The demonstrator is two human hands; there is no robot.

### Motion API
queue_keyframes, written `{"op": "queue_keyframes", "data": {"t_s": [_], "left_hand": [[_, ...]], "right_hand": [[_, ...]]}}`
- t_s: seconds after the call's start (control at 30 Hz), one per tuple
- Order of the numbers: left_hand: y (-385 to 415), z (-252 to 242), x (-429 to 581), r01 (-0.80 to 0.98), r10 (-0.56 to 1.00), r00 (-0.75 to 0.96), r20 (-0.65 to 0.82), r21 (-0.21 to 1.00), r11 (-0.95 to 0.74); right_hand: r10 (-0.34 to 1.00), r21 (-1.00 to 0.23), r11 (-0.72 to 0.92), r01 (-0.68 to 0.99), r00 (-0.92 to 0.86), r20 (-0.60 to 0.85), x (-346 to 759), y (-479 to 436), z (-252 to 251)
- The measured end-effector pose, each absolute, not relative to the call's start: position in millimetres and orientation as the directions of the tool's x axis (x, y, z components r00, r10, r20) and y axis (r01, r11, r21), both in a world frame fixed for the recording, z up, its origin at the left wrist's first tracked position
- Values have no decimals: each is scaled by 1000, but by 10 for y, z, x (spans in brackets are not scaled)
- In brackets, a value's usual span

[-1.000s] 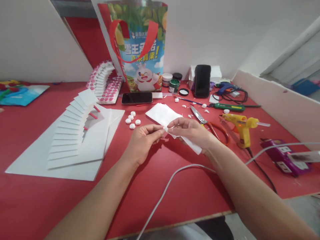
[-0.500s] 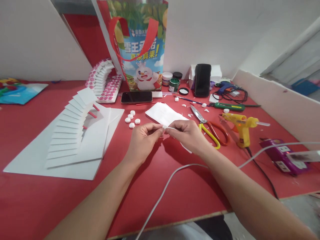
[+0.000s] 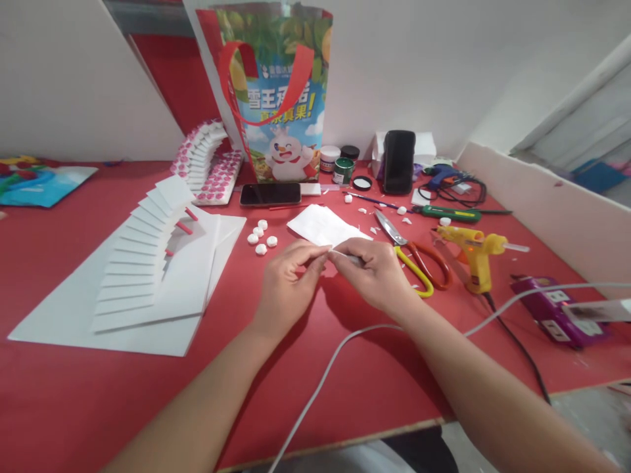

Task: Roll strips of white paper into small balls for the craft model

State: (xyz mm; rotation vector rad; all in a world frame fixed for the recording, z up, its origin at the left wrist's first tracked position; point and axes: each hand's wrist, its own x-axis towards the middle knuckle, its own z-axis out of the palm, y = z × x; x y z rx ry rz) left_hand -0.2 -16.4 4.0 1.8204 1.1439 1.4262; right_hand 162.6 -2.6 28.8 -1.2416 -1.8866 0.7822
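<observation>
Over the middle of the red table, my left hand [image 3: 290, 279] and my right hand [image 3: 369, 266] meet fingertip to fingertip, both closed in a pinch. Between them is a thin white strip [image 3: 349, 257], seen along the right fingers; most of it is hidden, and its material is unclear. Several small white rolled rounds [image 3: 261, 236] lie to the left of my hands. Just beyond my fingers is a stack of white paper sheets [image 3: 320, 225]. Scissors [image 3: 419, 263] with one yellow and one red handle lie right of my right hand.
A yellow glue gun [image 3: 476, 253] stands at right near a purple power strip [image 3: 559, 309]. A white cable [image 3: 335, 358] crosses in front. At left, a fanned white staircase model [image 3: 131, 263] rests on white boards. Behind are a bag [image 3: 286, 98], phones and paint jars [image 3: 344, 169].
My fingers have closed in around the white strip. Its rolled end and the loose tail below my right hand, visible before, are now hidden. The view has shifted slightly.
</observation>
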Motion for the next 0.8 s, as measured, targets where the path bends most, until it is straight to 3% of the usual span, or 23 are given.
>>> {"op": "queue_keyframes", "data": {"t_s": [0.1, 0.23, 0.4, 0.57, 0.67, 0.8], "left_hand": [[-127, 114, -71, 122, 955, 112, 275, 950, -288], [-96, 163, -108, -80, 981, 180, 78, 995, -65], [-83, 134, -87, -272, 976, 214, -52, 956, 111], [-64, 78, -84, -431, 932, 277, -232, 837, 337], [-60, 77, -85, -399, 931, 267, -249, 851, 342], [-73, 111, -72, -247, 980, 183, -76, 961, 121]], "right_hand": [[894, -775, 426, 466, -346, 283, 1680, -2, 302], [871, -776, 456, 435, -397, 290, 1716, 10, 311], [854, -766, 485, 422, -415, 312, 1702, 9, 314], [806, -750, 544, 377, -485, 341, 1725, 19, 307], [793, -737, 557, 383, -511, 333, 1738, 24, 296], [824, -723, 523, 451, -484, 295, 1722, 16, 268]]}}
